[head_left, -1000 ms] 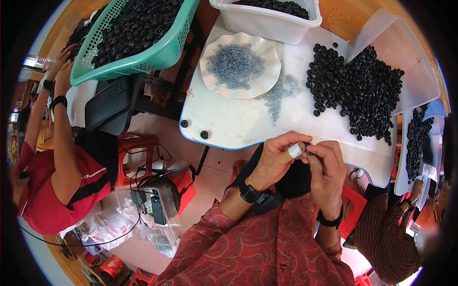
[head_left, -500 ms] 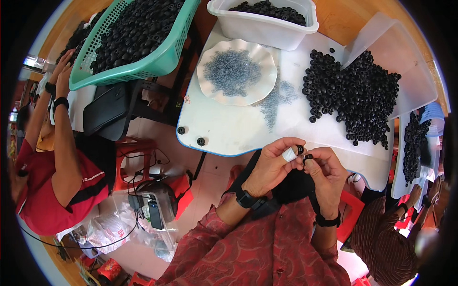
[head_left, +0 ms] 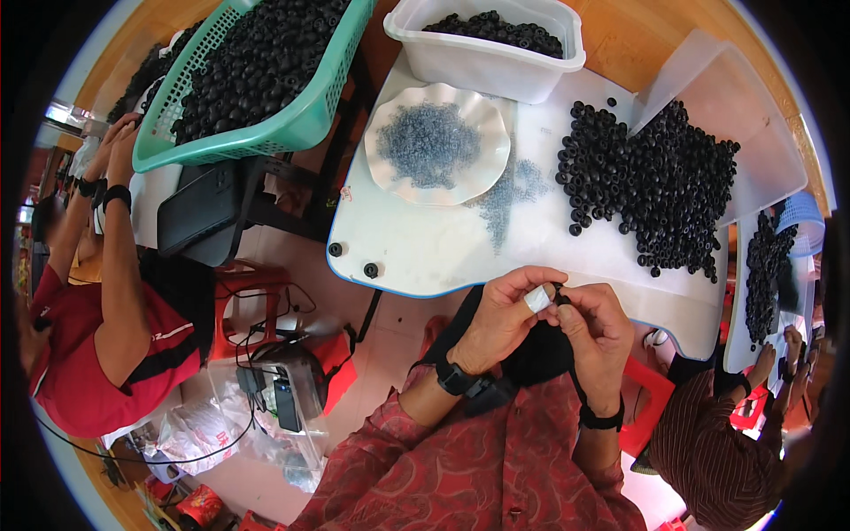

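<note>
My left hand (head_left: 500,323) and my right hand (head_left: 598,341) meet over my lap at the table's near edge, fingers pinched together. Between the fingertips is a small black ring-shaped piece (head_left: 561,298), mostly covered; whether it is one piece or two I cannot tell. White tape (head_left: 537,298) wraps a digit of my left hand. Beyond my hands, a heap of black ring-shaped pieces (head_left: 655,181) lies on the white table (head_left: 425,252). Tiny clear rings (head_left: 429,146) fill the middle of a wavy-edged white plate (head_left: 390,181), with more scattered beside it.
A white tub (head_left: 496,71) and a green basket (head_left: 239,146) hold more black pieces. A translucent bin (head_left: 761,133) lies tipped behind the heap. Two black pieces sit near the table's left corner. Co-workers in a red shirt (head_left: 124,354) and a striped top (head_left: 708,451) flank me.
My fingertips have come closer together. The black pieces, seen apart in each hand before, are now together and largely hidden. The view has shifted slightly.
</note>
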`<state>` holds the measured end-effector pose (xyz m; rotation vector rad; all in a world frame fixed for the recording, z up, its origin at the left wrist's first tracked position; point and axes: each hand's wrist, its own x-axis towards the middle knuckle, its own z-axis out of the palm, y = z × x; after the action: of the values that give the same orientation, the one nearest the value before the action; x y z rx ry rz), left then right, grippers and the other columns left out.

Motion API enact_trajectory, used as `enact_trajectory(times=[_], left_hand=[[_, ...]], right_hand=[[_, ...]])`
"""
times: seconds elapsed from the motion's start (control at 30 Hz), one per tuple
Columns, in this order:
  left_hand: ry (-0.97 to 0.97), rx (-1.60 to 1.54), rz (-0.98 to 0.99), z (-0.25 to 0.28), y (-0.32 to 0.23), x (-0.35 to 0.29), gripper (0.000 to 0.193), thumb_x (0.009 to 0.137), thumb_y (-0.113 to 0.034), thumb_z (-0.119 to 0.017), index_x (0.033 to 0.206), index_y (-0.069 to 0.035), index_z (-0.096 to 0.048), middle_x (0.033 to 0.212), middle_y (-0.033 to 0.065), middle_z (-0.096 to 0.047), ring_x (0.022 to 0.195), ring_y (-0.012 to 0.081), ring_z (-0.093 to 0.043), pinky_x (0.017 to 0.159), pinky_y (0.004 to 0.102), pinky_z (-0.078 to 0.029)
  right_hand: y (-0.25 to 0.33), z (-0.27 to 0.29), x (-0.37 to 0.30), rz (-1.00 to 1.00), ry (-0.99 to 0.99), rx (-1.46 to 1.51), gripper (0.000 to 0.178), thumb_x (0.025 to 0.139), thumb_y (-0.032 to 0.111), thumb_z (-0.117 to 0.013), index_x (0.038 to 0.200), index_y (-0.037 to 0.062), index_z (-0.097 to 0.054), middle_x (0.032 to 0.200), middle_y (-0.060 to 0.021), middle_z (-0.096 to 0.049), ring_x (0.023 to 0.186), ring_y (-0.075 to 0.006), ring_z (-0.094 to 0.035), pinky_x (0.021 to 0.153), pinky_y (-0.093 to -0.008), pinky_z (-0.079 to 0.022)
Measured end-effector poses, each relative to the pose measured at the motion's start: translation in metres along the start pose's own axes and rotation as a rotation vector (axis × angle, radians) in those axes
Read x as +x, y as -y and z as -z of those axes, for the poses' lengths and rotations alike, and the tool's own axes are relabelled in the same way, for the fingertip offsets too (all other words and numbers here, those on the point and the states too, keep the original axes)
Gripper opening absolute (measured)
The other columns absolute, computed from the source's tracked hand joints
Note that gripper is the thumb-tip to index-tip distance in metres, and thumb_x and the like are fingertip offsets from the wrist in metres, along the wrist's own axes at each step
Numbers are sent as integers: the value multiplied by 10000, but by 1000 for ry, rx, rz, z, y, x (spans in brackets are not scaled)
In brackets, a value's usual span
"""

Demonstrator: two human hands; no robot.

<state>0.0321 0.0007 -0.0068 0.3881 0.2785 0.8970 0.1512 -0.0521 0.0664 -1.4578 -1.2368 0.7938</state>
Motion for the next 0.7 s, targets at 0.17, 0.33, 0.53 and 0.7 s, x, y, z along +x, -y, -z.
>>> enact_trajectory(times=[0.17, 0.33, 0.53, 0.7], left_hand=[[2, -92, 49, -4, -4, 1, 277, 926, -68, -602, 1181, 37, -574, 942, 44, -606, 819, 131, -616, 718, 256, -536], [13, -113, 38, -4, 0, 1, 279, 931, -73, -596, 1181, 48, -569, 962, 56, -615, 812, 133, -620, 714, 259, -540], [27, -136, 45, -3, 1, 0, 275, 938, -70, -585, 1184, 53, -568, 971, 69, -622, 816, 136, -624, 711, 261, -541], [32, -181, 71, -3, 4, 1, 263, 937, -68, -585, 1174, 45, -573, 964, 72, -624, 818, 136, -623, 712, 262, -539]], right_hand=[[-5, 7, -2, -226, -57, 362, 174, 907, 10, -606, 1076, -26, -622, 889, -59, -671, 744, -90, -595, 677, -209, -484], [-12, 8, -2, -235, -91, 404, 178, 902, 2, -610, 1076, -30, -629, 899, -55, -654, 722, -80, -567, 670, -206, -470], [-15, 6, -2, -135, -72, 394, 158, 895, -2, -625, 1050, -19, -649, 886, -23, -611, 728, -71, -531, 653, -199, -430], [-17, 6, -3, -123, -103, 342, 150, 887, -7, -635, 1036, -15, -653, 888, -19, -605, 725, -67, -528, 648, -196, -425]])
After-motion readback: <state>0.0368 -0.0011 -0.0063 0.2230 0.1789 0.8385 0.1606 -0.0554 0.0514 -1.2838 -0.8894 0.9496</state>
